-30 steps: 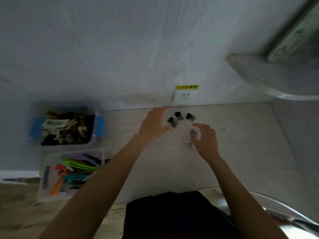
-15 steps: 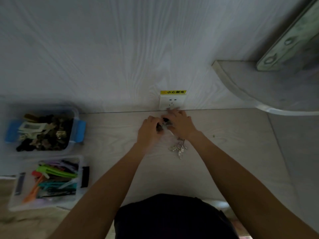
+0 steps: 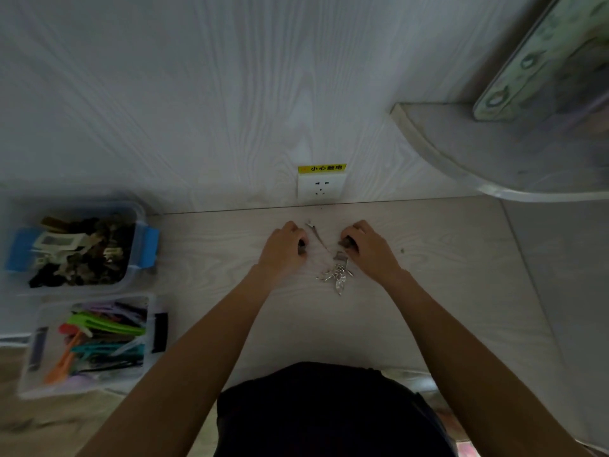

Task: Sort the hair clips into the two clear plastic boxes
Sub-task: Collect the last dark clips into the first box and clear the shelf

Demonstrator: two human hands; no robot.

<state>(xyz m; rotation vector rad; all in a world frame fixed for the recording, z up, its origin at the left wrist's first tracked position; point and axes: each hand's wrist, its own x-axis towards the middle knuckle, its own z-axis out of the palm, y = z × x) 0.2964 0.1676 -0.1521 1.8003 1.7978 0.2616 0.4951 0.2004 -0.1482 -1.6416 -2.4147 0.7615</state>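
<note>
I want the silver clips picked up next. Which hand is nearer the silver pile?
Right. The right hand is just above and right of the silver pile, nearly touching it. The left hand sits farther off, up and to the pile's left.

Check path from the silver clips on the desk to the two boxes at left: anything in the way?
Nothing visible blocks it. The silver clips lie between the hands; bare desk runs left to both boxes. Only the left hand sits on that side.
</note>
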